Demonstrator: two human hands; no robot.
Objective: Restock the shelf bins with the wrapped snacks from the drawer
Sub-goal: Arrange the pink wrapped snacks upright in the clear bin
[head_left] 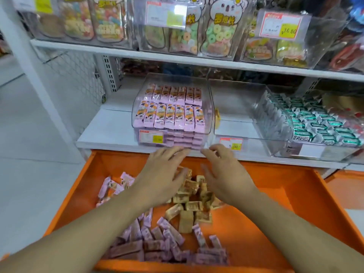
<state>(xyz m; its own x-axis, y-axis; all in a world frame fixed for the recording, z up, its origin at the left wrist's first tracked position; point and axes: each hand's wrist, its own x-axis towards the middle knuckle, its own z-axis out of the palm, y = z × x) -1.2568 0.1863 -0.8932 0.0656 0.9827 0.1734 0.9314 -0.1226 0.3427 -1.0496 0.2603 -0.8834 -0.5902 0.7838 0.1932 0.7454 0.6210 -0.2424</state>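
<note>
An orange drawer (pixel 275 194) stands pulled out below the shelf. Loose pink wrapped snacks (pixel 167 241) lie at its front and left, tan wrapped snacks (pixel 194 203) in its middle. Above it a clear bin (pixel 141 91) holds neat rows of pink snacks (pixel 171 111). A second clear bin (pixel 232 107) to its right looks nearly bare. My left hand (pixel 163 174) hovers over the tan snacks with fingers stretched toward the pink bin's front. My right hand (pixel 222 172) is beside it, fingers relaxed, holding nothing.
A third bin (pixel 307 152) at the right holds green and white wrapped candies (pixel 323 123). The upper shelf (pixel 177 60) carries clear boxes of bagged gummies with price tags. A white post and mesh panel (pixel 74 75) stand at the left.
</note>
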